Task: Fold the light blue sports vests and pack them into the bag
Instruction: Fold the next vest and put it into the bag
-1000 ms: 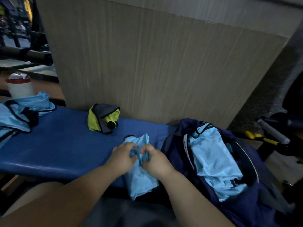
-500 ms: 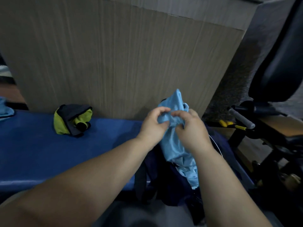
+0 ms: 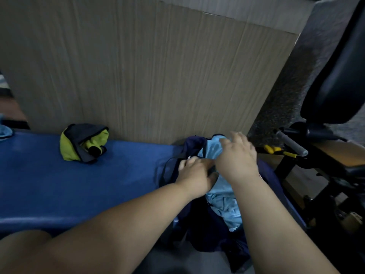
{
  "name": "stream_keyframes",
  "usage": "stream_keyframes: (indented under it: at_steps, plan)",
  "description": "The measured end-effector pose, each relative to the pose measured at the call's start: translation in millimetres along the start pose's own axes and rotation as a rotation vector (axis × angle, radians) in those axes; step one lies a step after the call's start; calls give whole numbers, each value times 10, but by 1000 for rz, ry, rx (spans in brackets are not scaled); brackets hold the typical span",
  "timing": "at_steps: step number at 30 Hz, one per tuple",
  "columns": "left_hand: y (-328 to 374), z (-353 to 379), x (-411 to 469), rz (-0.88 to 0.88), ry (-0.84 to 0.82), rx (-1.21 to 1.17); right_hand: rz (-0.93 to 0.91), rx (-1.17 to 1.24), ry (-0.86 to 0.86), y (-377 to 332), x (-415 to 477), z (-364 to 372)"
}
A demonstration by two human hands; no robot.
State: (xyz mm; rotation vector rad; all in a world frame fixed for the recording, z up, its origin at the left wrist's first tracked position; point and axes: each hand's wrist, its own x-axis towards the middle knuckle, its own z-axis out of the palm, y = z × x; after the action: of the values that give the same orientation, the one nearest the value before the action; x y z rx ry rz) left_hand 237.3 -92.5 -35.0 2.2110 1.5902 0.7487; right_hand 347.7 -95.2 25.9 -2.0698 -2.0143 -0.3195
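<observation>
Wood-grain panel [image 3: 158,76] stands upright behind everything and fills most of the view. Blue padded worktop [image 3: 79,184] runs along its foot, from the left edge to the bag.

At far right is a black padded seat back [image 3: 335,76], with a dark metal frame below it. A grey bar grip [image 3: 292,143] sticks out of that frame.

Navy bag [image 3: 207,234] sits open at the right end of the worktop, against the panel. Light blue vests [image 3: 223,200] lie inside the bag, crumpled, and reach up to its far rim.

Both forearms reach in from below. Right hand [image 3: 237,161] is on top of the vests, fingers spread apart, palm down, gripping nothing. Left hand [image 3: 195,173] is just beside it, touching it, with its fingers stretched flat across the bag's near-left rim. Motion blur hides its thumb.

A yellow-green and grey bundle [image 3: 83,143] lies on the worktop against the panel, well apart from the bag.

A yellow-handled tool [image 3: 276,150] lies just right of the bag. A scrap of light blue cloth [image 3: 5,130] shows at the left edge.
</observation>
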Motion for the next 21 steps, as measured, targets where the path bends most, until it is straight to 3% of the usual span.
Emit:
stream_keyframes:
  at_steps: [4, 8, 12, 21]
  plan:
    - [-194, 5, 58, -274, 297, -76, 3, 12, -332, 38, 36, 426]
    - [-430, 25, 250, -422, 224, -196, -75, 33, -349, 127, 48, 564]
    - [-445, 29, 400, -429, 164, -228, -96, 39, -420, 123, 73, 566]
    - [-216, -211, 775, -452, 430, -527, -189, -72, -528, 182, 142, 484]
